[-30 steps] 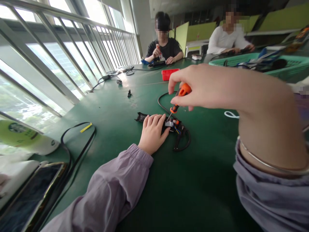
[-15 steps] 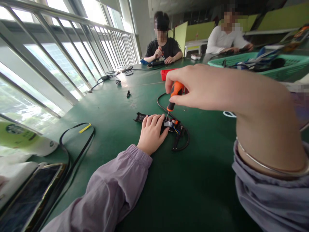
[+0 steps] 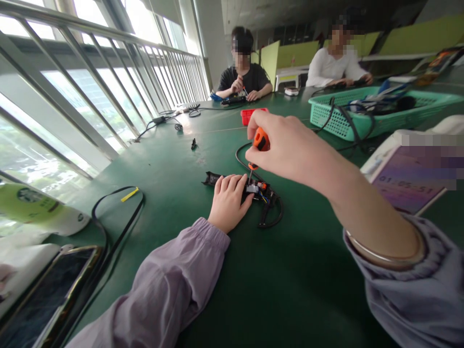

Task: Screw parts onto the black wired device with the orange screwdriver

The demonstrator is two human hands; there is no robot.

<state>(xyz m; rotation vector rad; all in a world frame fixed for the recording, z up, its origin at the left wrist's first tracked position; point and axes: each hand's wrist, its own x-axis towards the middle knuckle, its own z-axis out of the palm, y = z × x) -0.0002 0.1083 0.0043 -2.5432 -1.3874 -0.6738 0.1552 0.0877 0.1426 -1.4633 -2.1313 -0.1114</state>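
Observation:
My right hand [image 3: 286,147] grips an orange and black screwdriver [image 3: 261,138], with fingers wrapped round the handle. Its thin shaft points down to the opened black handheld device [image 3: 210,178] lying on the green table. Beside the tip, a grey block, an orange part and blue and yellow wires show inside the housing; whether the tip sits in a screw I cannot tell. My left hand [image 3: 229,203] lies over the middle of the device, fingers across it and thumb at the near side, holding it against the table. A black cord [image 3: 281,212] curls round the device's right end.
A small black piece [image 3: 193,144] and a red box [image 3: 248,116] lie beyond. At right stand a green basket [image 3: 326,121] of cables and a screen [image 3: 406,179]. A phone [image 3: 47,295] and black strap [image 3: 136,217] are at left. Two people [image 3: 250,77] sit across.
My right hand and wrist have turned, with the forearm lower and the screen and basket more exposed. The screwdriver stays at the device. My left hand keeps its place on it.

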